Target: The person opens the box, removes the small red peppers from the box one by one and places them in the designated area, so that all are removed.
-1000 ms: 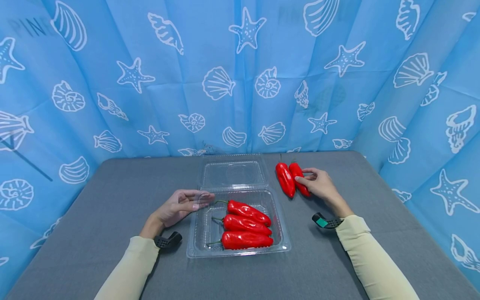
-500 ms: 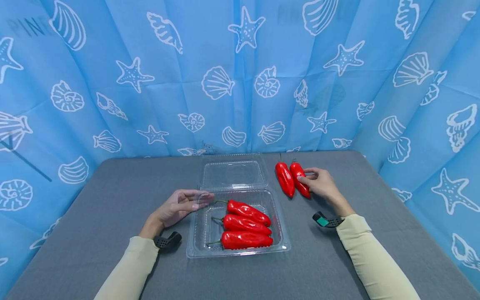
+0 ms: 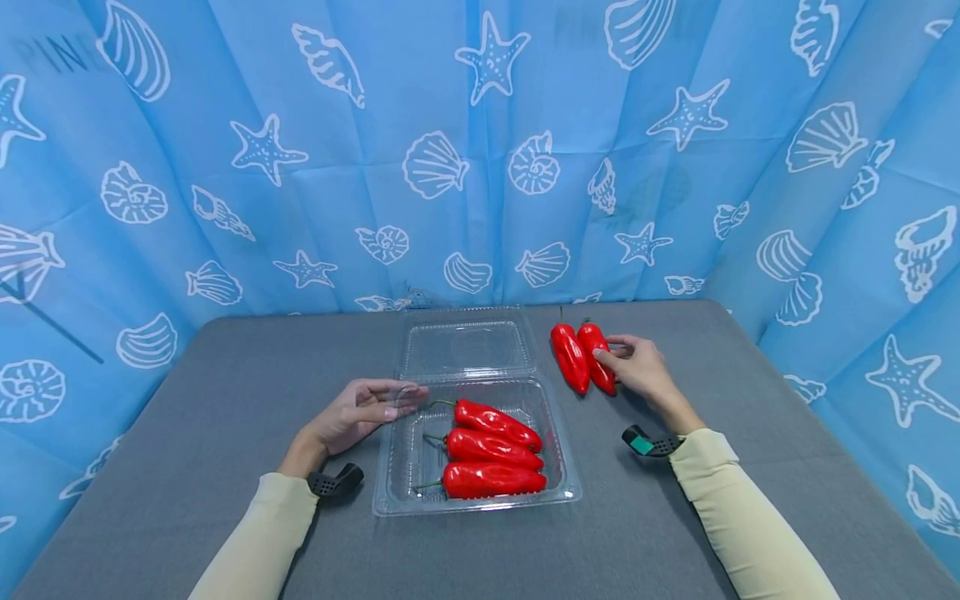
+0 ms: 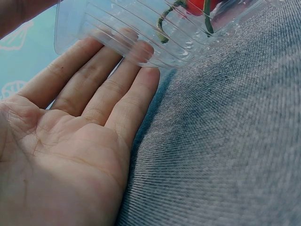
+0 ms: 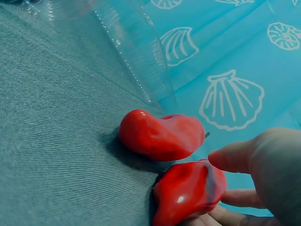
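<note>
A clear plastic clamshell box stands with its lid folded back. Three red peppers with green stems lie side by side in it. At the box's left side is my left hand, fingers extended; in the left wrist view the fingertips meet the clear wall. Right of the lid, two more red peppers lie on the cloth. My right hand pinches the right one, thumb on top and fingers at its far side. The other pepper lies just left of it, untouched.
Grey cloth covers the table. A blue curtain with white shells and starfish hangs behind the table and along its sides. Both wrists carry black camera bands.
The right pepper first tilts slightly away to the right, then shifts back left toward its neighbour with my right hand. My left hand and the box stay put.
</note>
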Demonstrator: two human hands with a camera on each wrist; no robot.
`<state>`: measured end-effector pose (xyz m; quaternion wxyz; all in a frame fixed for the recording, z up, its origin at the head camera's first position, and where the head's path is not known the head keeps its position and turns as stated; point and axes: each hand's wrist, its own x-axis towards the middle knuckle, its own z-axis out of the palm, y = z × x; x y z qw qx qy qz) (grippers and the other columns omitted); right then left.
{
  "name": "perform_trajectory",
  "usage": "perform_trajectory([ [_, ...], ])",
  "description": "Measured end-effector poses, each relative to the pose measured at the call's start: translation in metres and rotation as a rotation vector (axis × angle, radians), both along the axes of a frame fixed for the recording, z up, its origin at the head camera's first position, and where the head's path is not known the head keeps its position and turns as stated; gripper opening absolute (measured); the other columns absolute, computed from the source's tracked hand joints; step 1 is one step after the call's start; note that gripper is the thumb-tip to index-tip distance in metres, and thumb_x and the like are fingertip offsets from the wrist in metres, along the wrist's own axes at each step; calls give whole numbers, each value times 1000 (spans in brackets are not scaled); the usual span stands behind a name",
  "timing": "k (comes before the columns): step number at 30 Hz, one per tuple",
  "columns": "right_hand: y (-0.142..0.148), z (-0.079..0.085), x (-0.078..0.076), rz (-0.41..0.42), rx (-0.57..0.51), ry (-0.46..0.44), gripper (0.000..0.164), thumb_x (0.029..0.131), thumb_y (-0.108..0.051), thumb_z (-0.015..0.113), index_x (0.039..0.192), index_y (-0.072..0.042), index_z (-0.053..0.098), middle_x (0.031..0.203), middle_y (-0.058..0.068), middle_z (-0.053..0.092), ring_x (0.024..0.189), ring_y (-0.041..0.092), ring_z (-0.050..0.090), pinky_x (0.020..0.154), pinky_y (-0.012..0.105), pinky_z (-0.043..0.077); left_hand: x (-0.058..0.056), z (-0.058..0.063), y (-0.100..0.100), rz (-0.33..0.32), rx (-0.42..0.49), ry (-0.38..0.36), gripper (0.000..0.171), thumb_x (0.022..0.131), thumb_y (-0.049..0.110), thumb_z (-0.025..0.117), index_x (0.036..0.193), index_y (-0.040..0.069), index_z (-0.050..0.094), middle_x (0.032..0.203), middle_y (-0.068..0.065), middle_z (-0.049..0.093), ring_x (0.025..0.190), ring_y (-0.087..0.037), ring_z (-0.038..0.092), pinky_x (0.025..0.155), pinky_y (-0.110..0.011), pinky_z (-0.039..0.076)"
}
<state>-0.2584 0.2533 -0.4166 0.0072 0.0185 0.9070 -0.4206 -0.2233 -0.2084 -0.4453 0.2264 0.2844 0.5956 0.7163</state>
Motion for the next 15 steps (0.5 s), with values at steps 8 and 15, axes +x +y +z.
perform_trajectory([
  [8, 4, 4, 1, -4, -16, 13, 58, 101, -27, 61, 145, 8, 46, 128, 32, 59, 80, 23, 69, 74, 32, 61, 0, -1, 0, -2, 5, 2, 48, 95, 3, 59, 140, -11, 51, 143, -24, 55, 134, -29, 54, 112, -38, 43],
  [15, 5, 15, 5, -20, -14, 32, 57, 101, -26, 60, 146, 5, 46, 127, 29, 60, 101, 37, 67, 89, 46, 58, 0, 0, 0, -3, 4, 1, 48, 95, 3, 59, 140, -10, 52, 143, -25, 55, 134, -30, 54, 113, -38, 43],
])
